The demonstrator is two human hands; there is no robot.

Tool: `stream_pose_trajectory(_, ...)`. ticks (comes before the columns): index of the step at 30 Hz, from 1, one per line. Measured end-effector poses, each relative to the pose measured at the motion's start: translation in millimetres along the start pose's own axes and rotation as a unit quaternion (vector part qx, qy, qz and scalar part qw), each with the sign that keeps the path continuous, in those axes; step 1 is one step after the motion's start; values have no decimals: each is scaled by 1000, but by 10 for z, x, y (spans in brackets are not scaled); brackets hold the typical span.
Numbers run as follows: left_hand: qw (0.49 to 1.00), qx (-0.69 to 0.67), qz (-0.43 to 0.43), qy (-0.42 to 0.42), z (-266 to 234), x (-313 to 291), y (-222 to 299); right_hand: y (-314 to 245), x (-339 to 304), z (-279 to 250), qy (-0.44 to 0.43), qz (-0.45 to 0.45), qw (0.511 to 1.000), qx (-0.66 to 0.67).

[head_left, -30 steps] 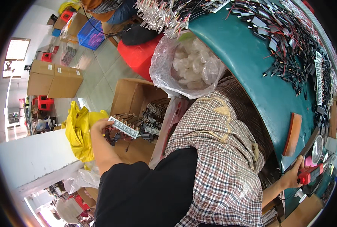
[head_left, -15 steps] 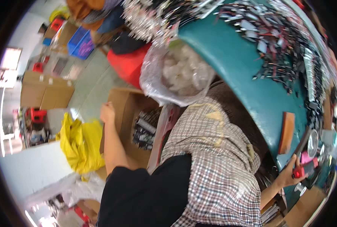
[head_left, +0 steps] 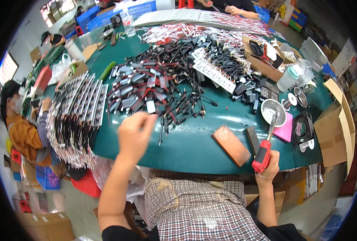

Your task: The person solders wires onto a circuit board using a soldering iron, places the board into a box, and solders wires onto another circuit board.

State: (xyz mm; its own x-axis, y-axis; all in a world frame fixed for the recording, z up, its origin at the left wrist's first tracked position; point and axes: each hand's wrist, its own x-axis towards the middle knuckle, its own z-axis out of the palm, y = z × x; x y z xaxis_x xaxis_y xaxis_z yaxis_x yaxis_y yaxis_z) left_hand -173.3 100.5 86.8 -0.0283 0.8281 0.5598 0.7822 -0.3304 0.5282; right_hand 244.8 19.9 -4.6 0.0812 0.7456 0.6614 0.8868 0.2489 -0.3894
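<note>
My right hand (head_left: 270, 165) is wrapped round the red and black handle of a soldering iron (head_left: 262, 156). The iron's metal front end reaches into a small metal bowl (head_left: 274, 113) at the right of the green table. Above the table's near side, my left hand (head_left: 136, 134) is raised with its fingers curled closed; whatever they hold, if anything, is hidden. Just beyond it lies a big pile of small dark parts with red and black wires (head_left: 146, 86). A reddish-brown block (head_left: 231, 145) and a narrow dark bar (head_left: 252, 140) lie left of the iron.
Stacked strips with wires (head_left: 78, 104) stand at the left, by a seated person (head_left: 26, 128). A pink pad (head_left: 283, 127), a wire spool (head_left: 291, 99), a small black fan (head_left: 303, 127) and a cardboard box (head_left: 333, 128) are at the right. Another person's hands (head_left: 234, 10) work across the table.
My view has turned from the floor box at the left to the table. My left hand has moved from above that box to over the table; the right still holds the iron, now at the bowl.
</note>
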Motion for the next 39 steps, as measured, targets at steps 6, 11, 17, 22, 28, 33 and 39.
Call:
stream_pose_trajectory(6,974,103,202,-24,1630,880,105,-89,47,38,-3,40,999,4)
stream_pose_trajectory(11,933,237,270,-23,2282,1142,112,-95,39,40,-5,44,999,-1)
stream_pose_trajectory(17,926,253,261,-104,2265,1204,155,-84,77,30,-10,39,999,-3)
stream_pose_trajectory(22,989,-35,139,-31,2111,1293,293,-63,105,63,-1,30,1000,-1)
stream_pose_trajectory(28,900,-414,-129,-33,1919,1442,620,-90,101,42,-15,60,998,10)
stream_pose_trajectory(33,839,-528,-134,1,1541,1342,977,-6,23,29,-6,29,999,25)
stream_pose_trajectory(39,801,-571,-154,-92,1234,798,1158,364,-488,44,127,170,974,84)
